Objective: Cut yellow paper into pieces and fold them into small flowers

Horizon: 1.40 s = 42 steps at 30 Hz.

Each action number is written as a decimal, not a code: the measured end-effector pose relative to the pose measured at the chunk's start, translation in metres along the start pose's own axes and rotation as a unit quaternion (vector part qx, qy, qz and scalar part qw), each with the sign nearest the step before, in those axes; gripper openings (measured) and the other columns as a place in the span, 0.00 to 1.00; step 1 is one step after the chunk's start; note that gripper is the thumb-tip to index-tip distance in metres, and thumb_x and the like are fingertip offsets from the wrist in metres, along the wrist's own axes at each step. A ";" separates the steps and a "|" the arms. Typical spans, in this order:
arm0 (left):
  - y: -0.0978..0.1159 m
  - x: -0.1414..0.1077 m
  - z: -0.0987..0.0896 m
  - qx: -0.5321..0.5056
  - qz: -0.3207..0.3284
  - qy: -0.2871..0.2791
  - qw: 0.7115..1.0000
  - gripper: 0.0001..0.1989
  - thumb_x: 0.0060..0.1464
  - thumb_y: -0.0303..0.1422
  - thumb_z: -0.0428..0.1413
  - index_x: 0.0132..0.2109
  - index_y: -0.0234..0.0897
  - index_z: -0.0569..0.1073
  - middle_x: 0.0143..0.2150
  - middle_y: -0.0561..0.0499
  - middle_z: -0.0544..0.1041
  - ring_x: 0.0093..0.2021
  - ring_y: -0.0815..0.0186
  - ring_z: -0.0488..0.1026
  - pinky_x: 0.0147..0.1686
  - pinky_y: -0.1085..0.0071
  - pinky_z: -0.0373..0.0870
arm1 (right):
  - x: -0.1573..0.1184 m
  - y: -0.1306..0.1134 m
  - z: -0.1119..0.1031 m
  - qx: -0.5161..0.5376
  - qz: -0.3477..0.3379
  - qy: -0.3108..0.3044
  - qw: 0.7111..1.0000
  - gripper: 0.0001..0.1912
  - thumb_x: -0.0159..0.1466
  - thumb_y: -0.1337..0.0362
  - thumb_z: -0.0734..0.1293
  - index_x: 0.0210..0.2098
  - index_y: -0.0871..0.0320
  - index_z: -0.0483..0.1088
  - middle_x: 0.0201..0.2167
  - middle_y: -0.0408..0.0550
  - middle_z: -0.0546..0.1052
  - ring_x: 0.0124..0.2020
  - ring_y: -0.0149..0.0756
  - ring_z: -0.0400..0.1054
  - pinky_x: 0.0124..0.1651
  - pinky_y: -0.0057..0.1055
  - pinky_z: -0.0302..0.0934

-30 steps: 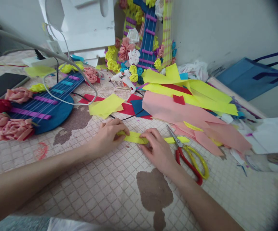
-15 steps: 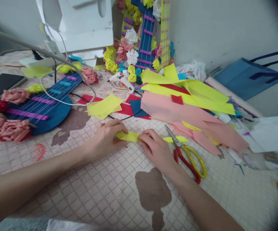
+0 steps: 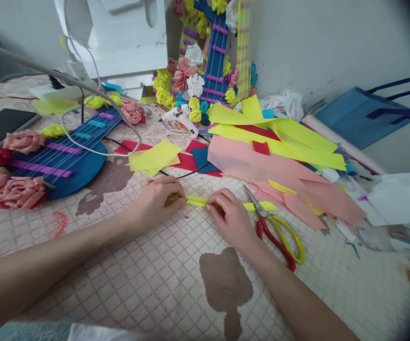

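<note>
Between my two hands runs a narrow yellow paper strip, low over the table. My left hand pinches its left end, fingers curled. My right hand pinches the strip from the right, thumb and fingers together. Another yellow strip shows to the right of my right hand, partly under the scissors; whether it joins the held one is hidden. The scissors, with one red and one yellow handle, lie beside my right hand, blades pointing up and left.
Pink paper and yellow sheets are piled beyond my right hand. A glue gun lies near decorated upright guitar shapes. To the left rests a blue paper guitar with flowers, crossed by a white cable.
The yellow strip between my hands looks narrower now, as if folded lengthwise. My left fingers have closed further over its end, while both hands stay in nearly the same place.
</note>
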<state>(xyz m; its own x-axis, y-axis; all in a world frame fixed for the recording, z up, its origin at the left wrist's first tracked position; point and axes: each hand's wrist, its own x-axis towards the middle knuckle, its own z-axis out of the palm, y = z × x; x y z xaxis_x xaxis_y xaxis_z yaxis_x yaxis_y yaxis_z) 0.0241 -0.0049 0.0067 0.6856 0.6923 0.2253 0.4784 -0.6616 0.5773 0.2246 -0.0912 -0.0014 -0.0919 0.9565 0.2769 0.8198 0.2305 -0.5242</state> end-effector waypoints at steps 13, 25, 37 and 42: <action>0.000 0.006 0.001 0.050 -0.051 0.007 0.997 0.05 0.54 0.30 0.51 0.32 0.35 0.70 0.32 0.51 0.71 0.32 0.67 0.68 0.31 0.72 0.60 | 0.011 0.002 0.005 -0.032 0.050 0.034 0.998 0.06 0.62 0.67 0.61 0.28 0.56 0.63 0.31 0.45 0.68 0.33 0.35 0.65 0.35 0.31 0.58; -0.002 0.007 0.001 0.075 -0.049 -0.001 0.996 0.04 0.54 0.31 0.51 0.34 0.36 0.70 0.36 0.50 0.70 0.33 0.67 0.69 0.33 0.72 0.64 | 0.012 0.001 0.008 -0.084 0.065 0.013 0.994 0.03 0.62 0.68 0.62 0.32 0.56 0.63 0.34 0.46 0.69 0.34 0.36 0.67 0.31 0.30 0.57; -0.007 0.007 -0.004 -0.015 -0.031 -0.018 0.999 0.06 0.52 0.30 0.52 0.38 0.35 0.71 0.35 0.49 0.72 0.33 0.67 0.69 0.32 0.72 0.66 | 0.010 -0.001 0.002 -0.001 0.043 0.039 0.998 0.04 0.62 0.68 0.61 0.30 0.55 0.62 0.28 0.43 0.70 0.29 0.33 0.64 0.32 0.29 0.56; 0.003 0.005 -0.007 -0.119 -0.034 -0.011 0.992 0.13 0.49 0.36 0.59 0.42 0.36 0.71 0.42 0.48 0.75 0.40 0.64 0.72 0.36 0.71 0.69 | 0.005 -0.008 -0.001 0.043 0.010 0.033 0.998 0.04 0.63 0.68 0.62 0.31 0.55 0.63 0.28 0.42 0.71 0.27 0.31 0.63 0.30 0.28 0.54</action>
<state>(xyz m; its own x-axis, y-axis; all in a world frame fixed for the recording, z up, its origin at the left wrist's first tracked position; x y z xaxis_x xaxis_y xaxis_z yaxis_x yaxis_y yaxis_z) 0.0251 -0.0011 0.0155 0.6701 0.7240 0.1638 0.3823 -0.5257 0.7599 0.2183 -0.0882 0.0054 -0.0373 0.9478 0.3166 0.7686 0.2297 -0.5970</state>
